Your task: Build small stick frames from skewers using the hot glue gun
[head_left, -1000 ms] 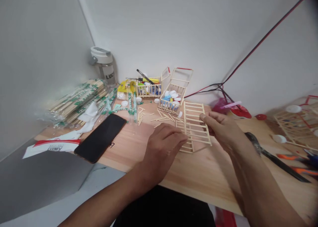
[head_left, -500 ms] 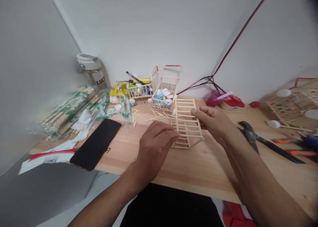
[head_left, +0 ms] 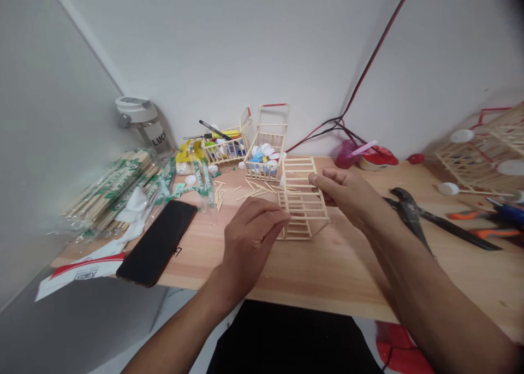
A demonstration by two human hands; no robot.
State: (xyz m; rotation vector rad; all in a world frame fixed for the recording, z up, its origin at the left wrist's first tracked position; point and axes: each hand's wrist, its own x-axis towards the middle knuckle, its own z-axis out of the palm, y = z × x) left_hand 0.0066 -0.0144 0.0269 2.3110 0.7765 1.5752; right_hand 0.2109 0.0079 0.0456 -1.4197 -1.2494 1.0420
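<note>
Right now the ladder-like stick frame (head_left: 303, 196) is sitting tilted near the middle of the wooden table (head_left: 327, 265), its lower end resting on the boards. The left hand (head_left: 251, 229) is pinching the frame's left rail with curled fingers, while the right hand (head_left: 347, 194) is gripping the right rail between thumb and fingertips. Just behind, a stick basket (head_left: 266, 153) is holding bottle caps. A black phone (head_left: 158, 242) is lying to the left and pliers (head_left: 413, 213) to the right.
</note>
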